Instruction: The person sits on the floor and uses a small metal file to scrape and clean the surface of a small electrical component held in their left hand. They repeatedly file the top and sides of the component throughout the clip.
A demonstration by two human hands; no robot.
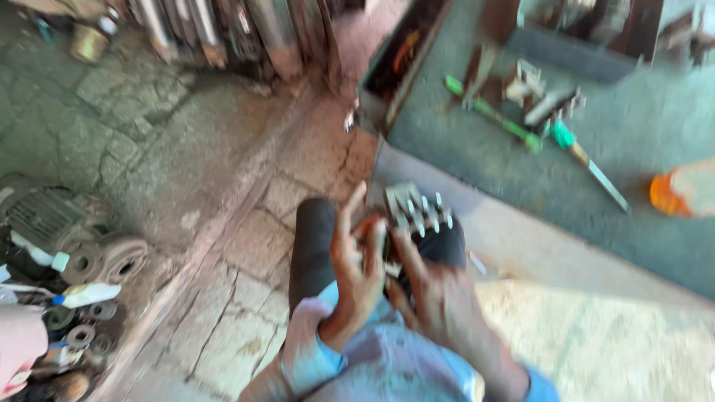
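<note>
The view is blurred by motion. My left hand (356, 257) and my right hand (436, 294) meet over my lap and together hold a small metal part (417, 211) with several pale studs sticking up from it. The left fingers wrap its near left side, one finger pointing upward. My right hand grips it from below and behind. A reddish-brown bit (370, 223) shows between the left fingers; what it is cannot be made out. My dark trouser leg (313, 246) lies under the hands.
A grey workbench (640, 141) to the right carries a green-handled screwdriver (495, 115), a second green-handled tool (588, 164), metal pieces (551, 104) and an orange container (681, 190). An electric motor (45, 216) and rings lie on the stone floor at left.
</note>
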